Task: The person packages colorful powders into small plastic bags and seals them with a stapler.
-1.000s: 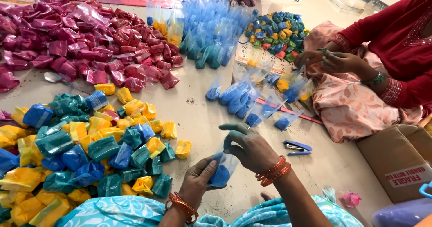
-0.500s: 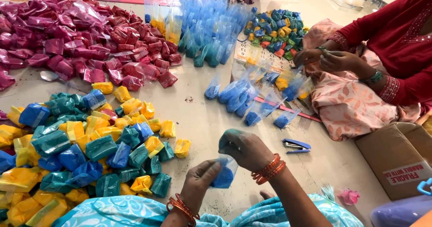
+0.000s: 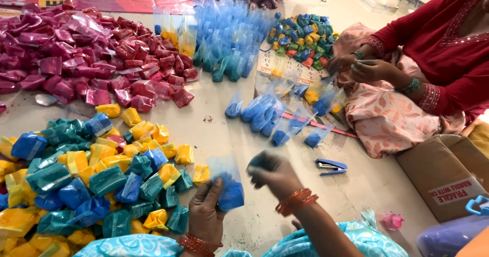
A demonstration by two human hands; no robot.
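Since the earlier frame, the right hand [image 3: 272, 173] has been drawn off the blue packet [image 3: 227, 184] and now sits just to its right at lower centre, blurred by motion. Its fingers appear curled together, perhaps pinching something small and blue, though whether anything is truly gripped cannot be told. The packet is held upright by the left hand [image 3: 205, 213], whose thumb and fingers are pinched on its powder-filled lower part. The packet's long axis runs nearly vertical, with the clear, empty plastic top standing above the left fingertips. That open top lies to the left of the right hand and about level with it, so the right hand is the nearer one to it (the left being occupied below). A heap of yellow, green and blue packets [image 3: 97, 175] lies at lower left of the frame, and a blue stapler [image 3: 330, 166] rests to the right of the hands. Another person's hands [image 3: 364, 66] are at work at upper right.
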